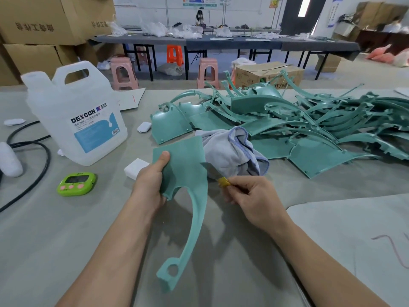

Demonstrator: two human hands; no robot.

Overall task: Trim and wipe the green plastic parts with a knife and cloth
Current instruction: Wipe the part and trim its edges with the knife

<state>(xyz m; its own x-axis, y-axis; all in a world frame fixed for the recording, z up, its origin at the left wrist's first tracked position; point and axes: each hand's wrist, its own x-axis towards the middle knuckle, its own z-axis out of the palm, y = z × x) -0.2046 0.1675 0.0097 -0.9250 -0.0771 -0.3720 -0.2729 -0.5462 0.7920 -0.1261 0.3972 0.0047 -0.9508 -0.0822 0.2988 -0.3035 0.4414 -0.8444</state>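
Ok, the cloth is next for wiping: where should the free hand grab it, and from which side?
Probably the raised, bunched fold at the top of the cloth, pinched from above. It stands up in a loose heap, so there is slack to pinch. Its near edge lies behind the knife in the right hand and the green part in the left hand, so avoid coming in low from the front.

Knife (212, 173) handle hidden inside right hand (250, 196); jug label (95, 127) small print unreadable.
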